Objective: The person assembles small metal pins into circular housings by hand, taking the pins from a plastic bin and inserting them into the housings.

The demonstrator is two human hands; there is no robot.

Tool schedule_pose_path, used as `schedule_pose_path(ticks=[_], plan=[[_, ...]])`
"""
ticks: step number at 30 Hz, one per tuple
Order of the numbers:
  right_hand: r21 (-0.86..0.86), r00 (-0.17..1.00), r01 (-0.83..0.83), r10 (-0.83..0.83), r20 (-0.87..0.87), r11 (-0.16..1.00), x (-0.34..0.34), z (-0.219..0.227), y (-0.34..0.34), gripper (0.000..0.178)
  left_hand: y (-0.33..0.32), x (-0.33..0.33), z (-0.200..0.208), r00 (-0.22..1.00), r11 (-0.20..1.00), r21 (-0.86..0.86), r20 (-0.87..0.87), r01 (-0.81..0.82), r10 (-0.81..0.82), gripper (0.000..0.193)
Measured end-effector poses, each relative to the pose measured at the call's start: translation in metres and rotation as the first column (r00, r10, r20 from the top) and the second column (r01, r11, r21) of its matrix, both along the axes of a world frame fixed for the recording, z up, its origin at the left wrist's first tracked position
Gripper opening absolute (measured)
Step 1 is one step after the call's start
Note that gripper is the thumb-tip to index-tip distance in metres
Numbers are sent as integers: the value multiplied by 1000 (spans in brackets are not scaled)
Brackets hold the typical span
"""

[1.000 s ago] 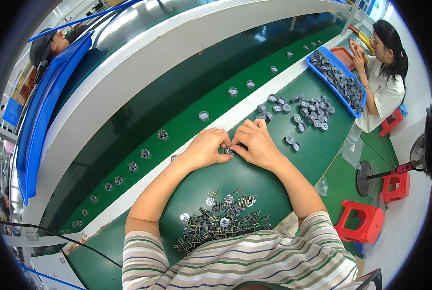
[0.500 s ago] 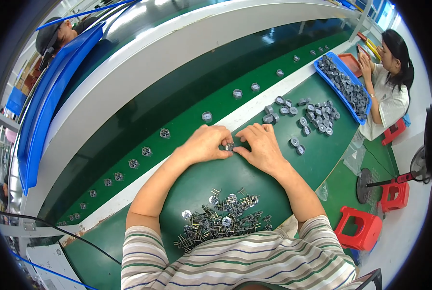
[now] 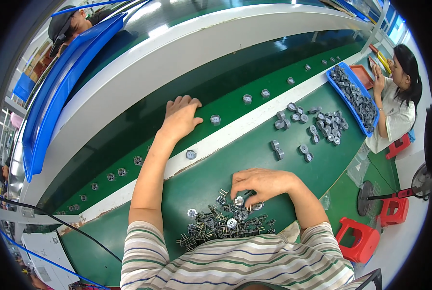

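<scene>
Over the green belt [image 3: 114, 186] reaches my left hand [image 3: 179, 118], fingers stretched and thumb apart; whatever lies beneath its palm is hidden. A round grey housing with a light face [image 3: 215, 120] sits on the belt just right of it. Another grey housing [image 3: 191, 154] rests on the white ledge [image 3: 235, 131] between belt and table. My right hand [image 3: 264, 185] hovers low at the far edge of a pile of small pinned metal-and-black parts [image 3: 216, 224], its fingers curved and apart. Some of the parts near its fingertips are partly covered.
Loose grey rings [image 3: 327, 126] lie in groups on the green table, with a blue tray [image 3: 356, 104] full of them beyond. A person [image 3: 400, 92] sits at the right; another leans behind a long blue tray [image 3: 71, 87]. Red stools [image 3: 356, 239] and a fan [image 3: 417, 181] stand right.
My hands, together on a small part half a second ago, have separated. The left went out over the belt, the right back to the pile. A grey housing now sits on the white ledge.
</scene>
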State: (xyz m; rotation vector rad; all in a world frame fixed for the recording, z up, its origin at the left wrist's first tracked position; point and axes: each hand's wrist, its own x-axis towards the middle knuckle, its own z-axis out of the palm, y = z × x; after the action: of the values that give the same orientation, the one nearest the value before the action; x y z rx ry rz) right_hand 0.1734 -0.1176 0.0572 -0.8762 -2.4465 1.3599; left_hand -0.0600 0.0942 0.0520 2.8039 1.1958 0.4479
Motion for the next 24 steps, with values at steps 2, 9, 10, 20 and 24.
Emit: schedule_pose_path(ticks=[2,9,10,20,24], plan=[[1,996,84,-84,29,996,-2,-8,1,35,-8,10,3,996,997,-38,47,74,-72,41],[-33,664,736,-731,-158,676,7,-17,18,12,-13,23,-3,985,976,-128,41,174,-170,25],[-33,656,744,-739,-156,667,8,-19,19,12,-15,25,-1,984,977,-122,51,176,-171,24],[276,721,687,-677,-145,672,48,-17,20,12,-60,51,13,856,748,-430,145,506,-496,25],[300,788,603,-610,-80,739,50,-19,21,14,-65,58,-2,846,719,-451,216,529,-487,29]])
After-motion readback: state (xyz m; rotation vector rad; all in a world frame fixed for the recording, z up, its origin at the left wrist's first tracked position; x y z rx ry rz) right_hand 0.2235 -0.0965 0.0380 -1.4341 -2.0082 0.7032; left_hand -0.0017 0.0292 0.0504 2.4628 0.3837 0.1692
